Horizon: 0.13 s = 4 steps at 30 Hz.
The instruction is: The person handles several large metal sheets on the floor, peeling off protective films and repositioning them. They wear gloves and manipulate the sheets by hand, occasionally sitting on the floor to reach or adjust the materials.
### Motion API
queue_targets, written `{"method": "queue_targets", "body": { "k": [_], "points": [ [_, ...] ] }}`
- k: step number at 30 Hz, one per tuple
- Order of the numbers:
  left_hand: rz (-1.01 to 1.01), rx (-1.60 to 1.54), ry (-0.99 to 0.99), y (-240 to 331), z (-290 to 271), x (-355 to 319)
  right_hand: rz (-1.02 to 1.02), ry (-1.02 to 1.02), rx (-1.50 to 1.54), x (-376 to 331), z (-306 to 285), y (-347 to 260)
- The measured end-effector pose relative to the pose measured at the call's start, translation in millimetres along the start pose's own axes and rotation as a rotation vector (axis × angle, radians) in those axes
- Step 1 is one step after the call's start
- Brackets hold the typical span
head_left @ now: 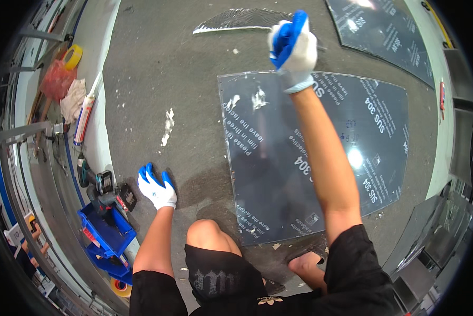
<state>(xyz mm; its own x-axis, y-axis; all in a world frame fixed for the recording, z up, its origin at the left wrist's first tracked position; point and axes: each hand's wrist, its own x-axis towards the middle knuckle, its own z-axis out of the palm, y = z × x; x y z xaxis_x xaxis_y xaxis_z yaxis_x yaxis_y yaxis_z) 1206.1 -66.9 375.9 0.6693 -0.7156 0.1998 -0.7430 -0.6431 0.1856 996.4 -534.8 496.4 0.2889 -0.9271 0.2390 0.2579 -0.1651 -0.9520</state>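
Film-covered steel sheet on a grey floor, 1 gloved hand raised above it and the other planted beside it.

The dark metal sheet (its protective film printed with pale lettering) lies flat on the concrete floor just in front of the crouching person's knee. The right hand, in a white glove with blue palm, is lifted over the sheet's far edge, fingers curled shut on a clear strip of peeled film that trails off to the left. The left hand, gloved alike, rests spread and empty on the floor, well apart from the sheet. A 2nd sheet lies beyond. Near the left hand sit a cordless drill and a blue bin; farther off are a sealant tube and a yellow tape roll.
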Motion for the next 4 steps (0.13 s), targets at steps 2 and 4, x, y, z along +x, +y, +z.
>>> {"method": "queue_targets", "body": {
  "k": [2,4],
  "points": [
    [-0.038,0.009,-0.017,3.3,-0.9,2.5,-0.043,-0.075,-0.300,-12.6,39.7,42.0],
    [-0.055,0.026,-0.044,8.4,-5.4,3.5,-0.314,-0.222,-0.936,-26.5,51.7,75.7]
  ]
}}
